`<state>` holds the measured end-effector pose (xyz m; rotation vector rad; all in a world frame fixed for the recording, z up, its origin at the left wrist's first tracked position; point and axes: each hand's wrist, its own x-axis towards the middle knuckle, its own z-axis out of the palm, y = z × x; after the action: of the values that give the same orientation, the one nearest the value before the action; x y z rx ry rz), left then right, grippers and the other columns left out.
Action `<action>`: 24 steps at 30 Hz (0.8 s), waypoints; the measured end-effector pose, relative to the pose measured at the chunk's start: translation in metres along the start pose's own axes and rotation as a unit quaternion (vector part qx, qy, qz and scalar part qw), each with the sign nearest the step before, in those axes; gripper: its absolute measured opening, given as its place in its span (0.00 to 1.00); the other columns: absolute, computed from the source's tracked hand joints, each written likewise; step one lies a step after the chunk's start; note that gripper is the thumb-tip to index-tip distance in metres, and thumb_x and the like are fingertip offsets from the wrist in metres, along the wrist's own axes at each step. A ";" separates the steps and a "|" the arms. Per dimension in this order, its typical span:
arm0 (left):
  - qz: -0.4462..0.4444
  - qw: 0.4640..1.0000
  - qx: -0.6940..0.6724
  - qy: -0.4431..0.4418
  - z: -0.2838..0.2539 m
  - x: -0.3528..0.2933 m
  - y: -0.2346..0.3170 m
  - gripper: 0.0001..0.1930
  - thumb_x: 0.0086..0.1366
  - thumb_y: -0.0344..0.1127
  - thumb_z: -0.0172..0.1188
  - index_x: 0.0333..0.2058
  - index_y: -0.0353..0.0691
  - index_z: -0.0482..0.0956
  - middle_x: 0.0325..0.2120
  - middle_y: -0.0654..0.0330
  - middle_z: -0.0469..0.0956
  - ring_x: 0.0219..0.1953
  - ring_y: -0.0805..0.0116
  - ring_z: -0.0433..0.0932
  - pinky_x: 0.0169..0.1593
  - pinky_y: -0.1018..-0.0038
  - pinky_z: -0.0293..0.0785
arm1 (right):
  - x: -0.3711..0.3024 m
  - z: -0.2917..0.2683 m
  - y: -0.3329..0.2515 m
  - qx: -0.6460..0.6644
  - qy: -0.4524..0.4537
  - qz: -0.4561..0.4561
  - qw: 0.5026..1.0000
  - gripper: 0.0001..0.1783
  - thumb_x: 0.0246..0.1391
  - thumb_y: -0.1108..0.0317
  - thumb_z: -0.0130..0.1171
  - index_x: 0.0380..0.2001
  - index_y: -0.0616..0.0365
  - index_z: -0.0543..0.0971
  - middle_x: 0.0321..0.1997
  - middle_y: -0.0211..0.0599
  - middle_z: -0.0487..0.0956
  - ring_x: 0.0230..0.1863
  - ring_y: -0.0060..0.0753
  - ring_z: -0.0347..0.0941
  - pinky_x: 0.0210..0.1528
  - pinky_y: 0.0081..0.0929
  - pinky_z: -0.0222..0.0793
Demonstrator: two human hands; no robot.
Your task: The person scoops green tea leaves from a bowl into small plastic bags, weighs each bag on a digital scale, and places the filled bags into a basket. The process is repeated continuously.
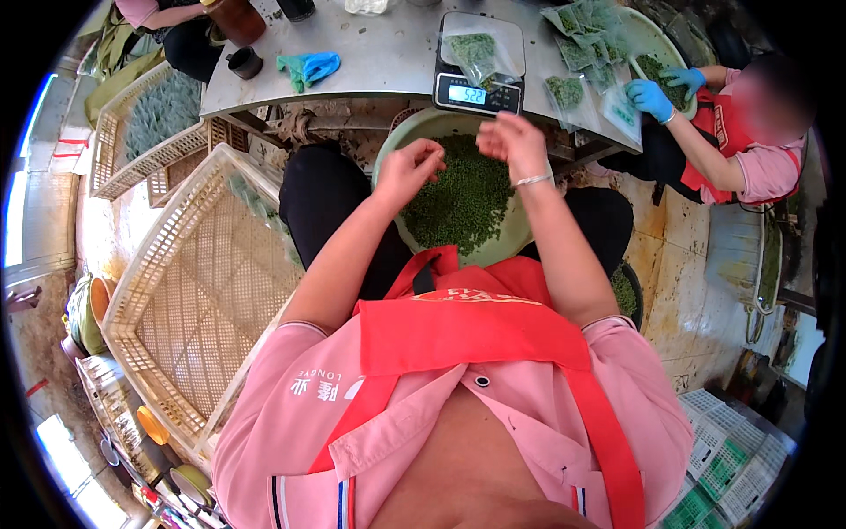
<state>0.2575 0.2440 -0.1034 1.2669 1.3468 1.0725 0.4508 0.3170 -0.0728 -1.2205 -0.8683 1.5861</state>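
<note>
A pale green basin (385, 167) stands between my knees, partly filled with small green berries (463, 198) that look like peppercorns. Over its left side is my left hand (411, 172), fingers curled together; anything inside them is hidden. My right hand (515, 145), with a bracelet at the wrist, hovers by the basin's far right rim with its fingers bent closed, their contents hidden too. Just beyond it, on the table edge, a digital scale (480, 92) with a lit display carries a clear plastic bag (472, 55) of the green berries.
The metal table (379, 53) holds a blue cloth (308, 69), a dark cup (244, 63) and filled bags (589, 40) at right. A gloved co-worker (738, 145) sits there by another basin (648, 35). Plastic crates (145, 339) stand at my left.
</note>
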 end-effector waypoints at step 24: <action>0.009 1.000 0.013 0.007 -0.001 -0.001 -0.006 0.10 0.64 0.35 0.55 0.39 0.35 0.76 0.26 0.61 0.80 0.25 0.77 0.78 0.28 0.79 0.73 | -0.034 -0.035 0.028 -0.231 -0.202 0.107 0.946 0.02 0.48 0.76 0.57 0.28 0.60 0.75 0.22 0.33 0.76 0.19 0.23 0.74 0.21 0.20 0.72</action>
<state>0.2552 0.2430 -0.1091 1.2937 1.3659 1.0812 0.4809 0.2760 -0.0968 -1.3663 -1.4761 1.9134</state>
